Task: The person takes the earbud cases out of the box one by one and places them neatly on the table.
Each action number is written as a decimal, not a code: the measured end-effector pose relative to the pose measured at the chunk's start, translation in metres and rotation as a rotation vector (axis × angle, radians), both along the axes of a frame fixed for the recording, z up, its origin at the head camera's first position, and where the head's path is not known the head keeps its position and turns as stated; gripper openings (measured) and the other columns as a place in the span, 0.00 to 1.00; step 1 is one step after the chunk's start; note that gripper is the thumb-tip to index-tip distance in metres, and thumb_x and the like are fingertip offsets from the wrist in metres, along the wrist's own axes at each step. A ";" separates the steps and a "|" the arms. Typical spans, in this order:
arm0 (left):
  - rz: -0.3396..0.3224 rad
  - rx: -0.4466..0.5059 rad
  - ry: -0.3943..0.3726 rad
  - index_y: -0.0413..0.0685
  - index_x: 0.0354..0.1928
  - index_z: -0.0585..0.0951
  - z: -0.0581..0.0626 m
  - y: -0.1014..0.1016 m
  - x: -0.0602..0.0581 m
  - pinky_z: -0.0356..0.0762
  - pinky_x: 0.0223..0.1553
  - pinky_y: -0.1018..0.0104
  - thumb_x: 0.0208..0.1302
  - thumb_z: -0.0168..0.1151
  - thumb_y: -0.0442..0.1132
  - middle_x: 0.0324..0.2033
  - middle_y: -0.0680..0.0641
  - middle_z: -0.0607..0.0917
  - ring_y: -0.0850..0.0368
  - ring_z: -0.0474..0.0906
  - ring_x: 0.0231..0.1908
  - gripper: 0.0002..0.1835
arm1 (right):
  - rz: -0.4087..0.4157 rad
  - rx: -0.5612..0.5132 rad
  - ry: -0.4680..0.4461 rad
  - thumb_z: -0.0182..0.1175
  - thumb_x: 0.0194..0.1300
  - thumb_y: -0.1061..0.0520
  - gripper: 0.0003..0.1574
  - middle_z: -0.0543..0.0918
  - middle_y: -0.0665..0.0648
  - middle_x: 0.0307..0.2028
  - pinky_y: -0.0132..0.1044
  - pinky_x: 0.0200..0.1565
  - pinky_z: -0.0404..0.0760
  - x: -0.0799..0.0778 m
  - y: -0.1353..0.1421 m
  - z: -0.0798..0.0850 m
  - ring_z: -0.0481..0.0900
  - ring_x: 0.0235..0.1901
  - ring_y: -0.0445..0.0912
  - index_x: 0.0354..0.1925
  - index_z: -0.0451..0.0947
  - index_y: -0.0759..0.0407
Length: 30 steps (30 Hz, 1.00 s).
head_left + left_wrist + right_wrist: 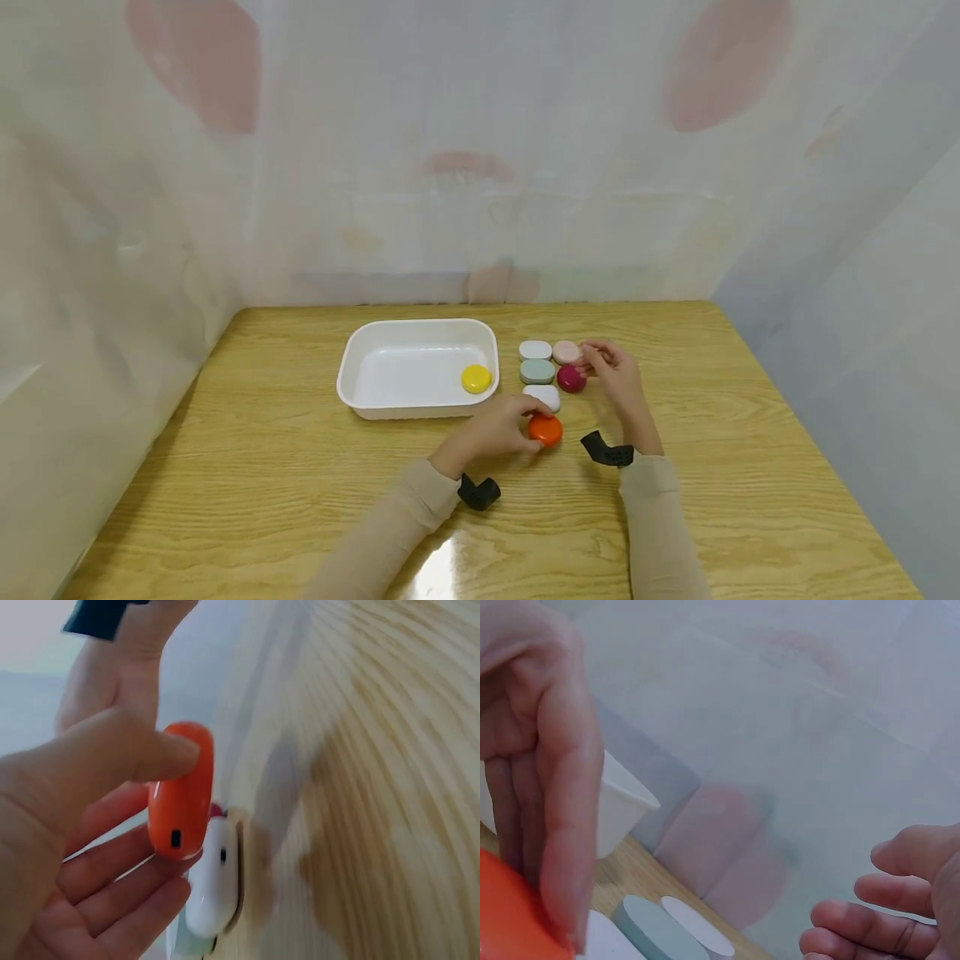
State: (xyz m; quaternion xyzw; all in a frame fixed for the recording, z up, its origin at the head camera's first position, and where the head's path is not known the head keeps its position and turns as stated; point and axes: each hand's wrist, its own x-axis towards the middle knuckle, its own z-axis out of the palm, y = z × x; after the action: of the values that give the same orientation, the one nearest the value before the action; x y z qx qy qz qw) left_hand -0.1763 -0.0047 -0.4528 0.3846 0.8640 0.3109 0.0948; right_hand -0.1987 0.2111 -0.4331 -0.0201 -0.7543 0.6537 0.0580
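My left hand [534, 423] pinches a round orange case [545, 430] between thumb and fingers, just above the table near a white oblong case [543, 396]. The left wrist view shows the orange case [180, 791] held on edge in my left hand [176, 817], with the white case [214, 889] below it. My right hand [600, 360] hovers with loosely curled fingers beside a pink case [566, 352] and a magenta case [571, 379], holding nothing. Seen from the right wrist, that right hand [892, 915] is empty.
A white tray [360, 392] stands left of the cases with a yellow case [476, 378] inside. A white case [535, 349] and a grey-green case [537, 371] lie in a column. The wooden table [750, 467] is enclosed by pale curtain walls.
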 end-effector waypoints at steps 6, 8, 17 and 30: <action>0.033 0.005 0.007 0.45 0.52 0.81 -0.001 0.028 -0.005 0.75 0.49 0.77 0.54 0.71 0.39 0.48 0.50 0.86 0.62 0.78 0.43 0.22 | -0.022 -0.069 0.018 0.54 0.71 0.57 0.07 0.85 0.42 0.24 0.30 0.36 0.85 0.002 0.006 0.002 0.83 0.26 0.37 0.41 0.77 0.58; 0.049 0.006 0.013 0.45 0.52 0.81 -0.002 0.036 -0.007 0.75 0.49 0.77 0.53 0.72 0.39 0.48 0.49 0.86 0.62 0.79 0.43 0.23 | -0.031 -0.088 0.013 0.55 0.71 0.56 0.05 0.85 0.42 0.24 0.30 0.36 0.85 0.002 0.007 0.002 0.83 0.26 0.37 0.39 0.76 0.54; 0.126 -0.023 0.030 0.43 0.54 0.81 -0.008 0.061 -0.016 0.77 0.53 0.73 0.53 0.71 0.38 0.49 0.48 0.86 0.59 0.80 0.47 0.23 | -0.054 -0.100 -0.017 0.55 0.71 0.55 0.06 0.85 0.41 0.22 0.29 0.36 0.84 0.004 0.006 0.005 0.83 0.25 0.37 0.40 0.76 0.56; 0.163 -0.083 0.093 0.44 0.51 0.83 -0.015 0.075 -0.021 0.76 0.48 0.75 0.53 0.72 0.40 0.44 0.50 0.87 0.61 0.78 0.41 0.21 | -0.040 -0.092 -0.010 0.55 0.71 0.53 0.12 0.85 0.42 0.25 0.29 0.38 0.85 0.003 0.005 0.004 0.83 0.27 0.37 0.45 0.75 0.62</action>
State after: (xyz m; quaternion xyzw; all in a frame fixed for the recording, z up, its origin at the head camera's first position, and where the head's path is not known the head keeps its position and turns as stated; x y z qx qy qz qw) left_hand -0.1975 0.0705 -0.4680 0.3229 0.9079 0.2635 0.0450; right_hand -0.1954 0.2165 -0.4295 -0.0412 -0.7233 0.6861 0.0665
